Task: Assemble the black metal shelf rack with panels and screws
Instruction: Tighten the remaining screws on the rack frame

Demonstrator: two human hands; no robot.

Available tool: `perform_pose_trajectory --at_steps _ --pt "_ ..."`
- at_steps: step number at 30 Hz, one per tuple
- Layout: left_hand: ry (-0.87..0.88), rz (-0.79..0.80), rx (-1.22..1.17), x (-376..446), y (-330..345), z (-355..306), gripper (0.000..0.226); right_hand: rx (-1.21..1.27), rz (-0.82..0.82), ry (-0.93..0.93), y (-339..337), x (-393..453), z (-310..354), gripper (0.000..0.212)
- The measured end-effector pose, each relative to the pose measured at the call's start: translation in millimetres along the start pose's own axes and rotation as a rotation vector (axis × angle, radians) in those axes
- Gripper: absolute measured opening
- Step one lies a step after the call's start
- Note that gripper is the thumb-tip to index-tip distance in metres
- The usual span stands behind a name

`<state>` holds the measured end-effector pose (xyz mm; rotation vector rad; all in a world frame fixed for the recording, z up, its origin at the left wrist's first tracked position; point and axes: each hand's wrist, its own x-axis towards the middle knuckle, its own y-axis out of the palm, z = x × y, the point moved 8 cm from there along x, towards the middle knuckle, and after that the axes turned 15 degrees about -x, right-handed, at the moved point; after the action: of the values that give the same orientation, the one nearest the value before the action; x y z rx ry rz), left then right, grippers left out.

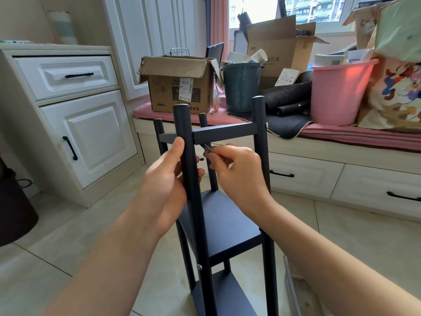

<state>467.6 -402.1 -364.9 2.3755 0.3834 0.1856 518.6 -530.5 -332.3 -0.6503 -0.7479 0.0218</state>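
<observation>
Left hand (169,179) grips the near post (190,169) steady while right hand (237,169) pinches a small key (208,148) at the top panel (224,134) joint.

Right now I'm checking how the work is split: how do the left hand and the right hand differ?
The left hand wraps around the near black post, steadying it; the right hand pinches a small metal tool instead. The left hand sits on the post's left side, thumb pointing up; the right hand is on the right, just under the top panel, with the tool aimed at the corner. Both are bare and raised near the rack's top.
</observation>
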Motion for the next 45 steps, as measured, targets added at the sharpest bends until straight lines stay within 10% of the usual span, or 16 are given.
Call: perform_pose_trajectory --at_steps 45 --pt "-0.031 0.038 -0.047 -2 2 3 0.039 -0.003 -0.035 -0.032 -6 -5 -4 0.019"
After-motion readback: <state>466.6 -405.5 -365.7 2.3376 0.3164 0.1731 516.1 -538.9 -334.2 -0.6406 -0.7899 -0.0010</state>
